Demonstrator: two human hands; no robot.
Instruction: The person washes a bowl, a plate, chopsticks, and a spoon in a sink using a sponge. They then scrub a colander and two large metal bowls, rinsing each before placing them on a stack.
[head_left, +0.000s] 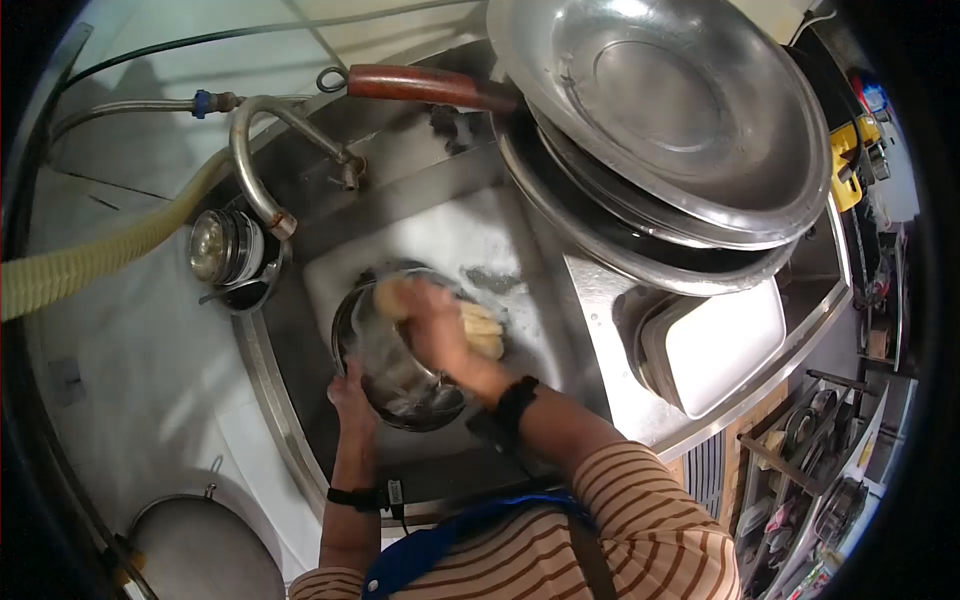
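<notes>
A round metal bowl (pixel 440 408) sits tilted in the sink (pixel 420 217), with shiny wet-looking walls. My left hand (pixel 352 398) is closed on its near left rim. Over the bowl's mouth, my right hand (pixel 437 325) is smeared by motion, its fingers bent around a blurred tan pad (pixel 391 298) that looks like a sponge. A pale yellow, ridged thing (pixel 484 332) shows just right of that hand, partly hidden by it. White suds lie on the sink floor around the bowl.
Large metal basins (pixel 660 90) are stacked at the back right, beside a wooden handle (pixel 430 86). White rectangular trays (pixel 720 345) stand on the right drainboard. A curved faucet (pixel 262 165) and small stacked bowls (pixel 225 247) are at the left. A round lid (pixel 205 550) lies lower left.
</notes>
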